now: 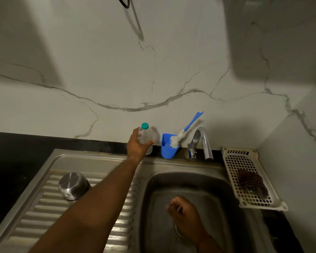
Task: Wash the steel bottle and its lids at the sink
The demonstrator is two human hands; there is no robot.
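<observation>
Reaching far with left hand [138, 146], fingers and thumb wrapped round clear bottle [145, 136], teal cap on, just left of cup [167, 152]. Holding right hand [182, 210] near, over sink [171, 167], fingers curled; cannot tell whether pinching anything. Hands well apart. Steel bottle [74, 186] standing untouched on drainboard [44, 207], near left, beside the outstretched forearm.

Probably fetching soap. Lift straight up to clear cup and brush [177, 139]. Grip the body, not the cap. Bring over the basin before opening. Mind the forearm near steel bottle when drawing back.

Counting: one steel bottle, one clear bottle, one cup, one brush, one tap [203, 141], one basket [233, 161] at right with one scrubber [252, 181]. No lids seen.
</observation>
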